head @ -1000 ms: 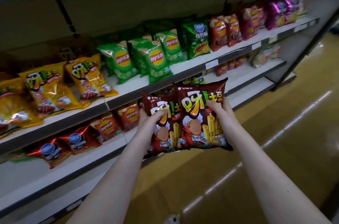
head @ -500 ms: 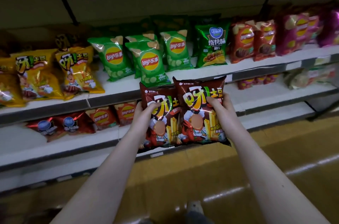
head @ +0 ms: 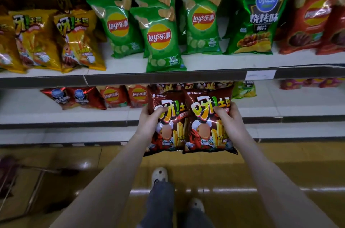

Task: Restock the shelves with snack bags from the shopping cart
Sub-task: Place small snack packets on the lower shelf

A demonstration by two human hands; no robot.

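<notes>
Two dark brown snack bags with yellow lettering hang side by side in front of the lower shelf (head: 298, 111). My left hand (head: 149, 122) grips the left brown bag (head: 168, 130) at its left edge, thumb on the front. My right hand (head: 226, 117) grips the right brown bag (head: 203, 125) at its right edge, thumb on the front. Both bags are upright and overlap slightly in the middle. Directly behind their tops, more bags of the same brown kind (head: 197, 86) stand on the lower shelf.
The upper shelf (head: 168, 77) carries yellow bags (head: 74, 41), green Lay's bags (head: 160, 39), a dark green bag (head: 255, 22) and red bags (head: 308, 22). Red bags (head: 112, 96) line the lower shelf at left. A metal frame (head: 28, 181) shows at lower left. My feet (head: 159, 173) are on the yellow floor.
The view has turned to face the shelves squarely and tilted down. Both bags, still held, have come lower and closer to the lower shelf, in front of the matching brown bags.
</notes>
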